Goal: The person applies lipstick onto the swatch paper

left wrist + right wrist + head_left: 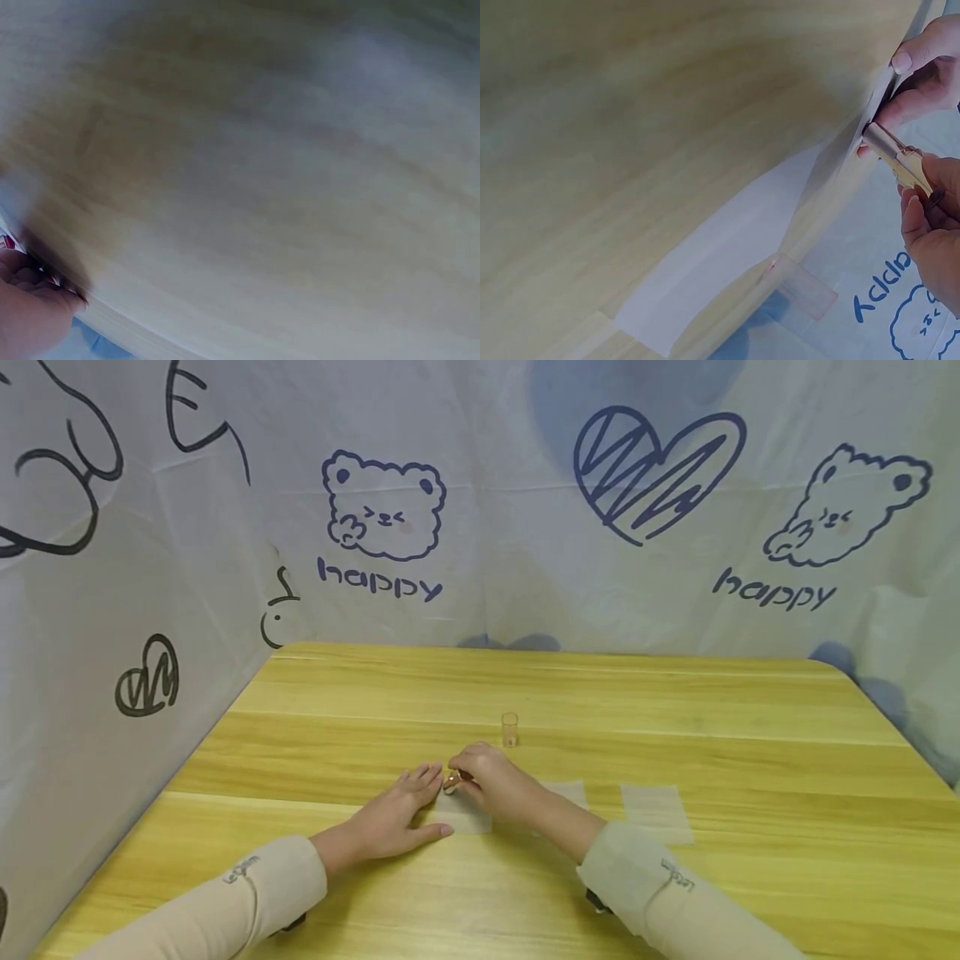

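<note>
My left hand [397, 817] lies with its fingers stretched out at the left edge of a small white paper sheet [468, 814]. Between the fingers and thumb of my right hand [495, 783] I hold a small shiny gold-and-silver cylinder [892, 156]. Its silver end points down at the upper left part of that sheet, close to the left fingertips. Whether it touches the paper cannot be made out. In the left wrist view only part of the left hand [34, 307] shows, at the lower left corner.
A clear, pinkish small cup or cap [510, 731] stands on the wooden table [360, 693] beyond the right hand. Two more white sheets lie to the right: one [572, 793] partly behind the right forearm, another [656, 814] farther along. A white cloth with drawings hangs behind.
</note>
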Tool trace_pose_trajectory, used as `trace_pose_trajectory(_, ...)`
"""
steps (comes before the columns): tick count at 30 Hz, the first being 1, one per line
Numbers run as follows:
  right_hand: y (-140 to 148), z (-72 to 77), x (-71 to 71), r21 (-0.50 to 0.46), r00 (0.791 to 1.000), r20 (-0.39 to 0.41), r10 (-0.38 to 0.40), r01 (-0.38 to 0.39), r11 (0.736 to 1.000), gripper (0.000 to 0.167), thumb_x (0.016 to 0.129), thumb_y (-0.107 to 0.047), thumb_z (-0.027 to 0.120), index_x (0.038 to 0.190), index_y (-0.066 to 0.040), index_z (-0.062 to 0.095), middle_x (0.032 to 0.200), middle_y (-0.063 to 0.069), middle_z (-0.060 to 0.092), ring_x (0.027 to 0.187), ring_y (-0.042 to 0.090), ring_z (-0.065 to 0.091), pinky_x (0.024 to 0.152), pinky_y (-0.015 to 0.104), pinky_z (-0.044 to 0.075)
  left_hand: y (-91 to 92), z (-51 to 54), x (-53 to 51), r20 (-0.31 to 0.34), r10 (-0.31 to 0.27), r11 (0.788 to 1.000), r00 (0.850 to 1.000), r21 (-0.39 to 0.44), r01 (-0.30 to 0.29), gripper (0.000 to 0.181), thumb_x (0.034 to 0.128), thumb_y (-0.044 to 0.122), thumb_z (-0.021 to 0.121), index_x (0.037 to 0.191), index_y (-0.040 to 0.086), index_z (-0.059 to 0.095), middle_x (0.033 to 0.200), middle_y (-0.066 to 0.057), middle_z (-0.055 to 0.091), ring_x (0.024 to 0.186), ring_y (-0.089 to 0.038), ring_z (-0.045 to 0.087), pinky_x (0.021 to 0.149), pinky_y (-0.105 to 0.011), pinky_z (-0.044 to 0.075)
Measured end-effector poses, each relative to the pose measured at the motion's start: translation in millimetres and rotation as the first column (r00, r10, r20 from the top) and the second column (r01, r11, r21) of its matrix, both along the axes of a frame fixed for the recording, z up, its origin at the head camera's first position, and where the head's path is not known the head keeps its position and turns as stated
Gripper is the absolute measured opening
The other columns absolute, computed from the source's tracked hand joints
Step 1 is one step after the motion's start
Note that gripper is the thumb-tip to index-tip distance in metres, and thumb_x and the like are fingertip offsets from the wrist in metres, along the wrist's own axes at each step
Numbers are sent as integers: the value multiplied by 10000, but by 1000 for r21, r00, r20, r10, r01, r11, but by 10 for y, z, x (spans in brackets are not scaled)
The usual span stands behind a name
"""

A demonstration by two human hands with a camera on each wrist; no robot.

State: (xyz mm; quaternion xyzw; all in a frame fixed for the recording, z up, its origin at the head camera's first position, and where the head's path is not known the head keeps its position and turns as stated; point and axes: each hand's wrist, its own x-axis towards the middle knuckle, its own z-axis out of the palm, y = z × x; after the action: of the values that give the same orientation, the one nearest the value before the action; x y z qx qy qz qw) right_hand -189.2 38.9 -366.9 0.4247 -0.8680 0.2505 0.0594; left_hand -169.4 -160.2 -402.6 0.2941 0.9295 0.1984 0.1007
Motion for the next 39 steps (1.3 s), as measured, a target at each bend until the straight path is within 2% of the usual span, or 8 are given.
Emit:
trace_pose_trajectory(12, 6, 34, 21, 26, 1000, 1, 5, -5, 1000, 58, 842, -8, 643, 898, -12, 659, 854, 68, 662, 810, 162, 571, 707, 214, 497, 0, -12, -4, 6, 6, 1000, 1000, -1, -6, 750, 907, 463, 537, 1400, -58, 320, 1509, -204, 215, 1416, -372, 154, 1154, -514, 145)
trace_pose_trajectory(39, 67, 31, 60, 35, 1000, 19, 17, -17, 999, 57, 848, -21, 637, 896, 4, 656, 877, 83, 665, 824, 175, 588, 703, 169, 504, -5, -27, -15, -12, -8, 1000, 1000, 1, 8, 755, 905, 467, 538, 1396, -65, 324, 1511, -206, 209, 1410, -382, 163, 1145, -528, 158)
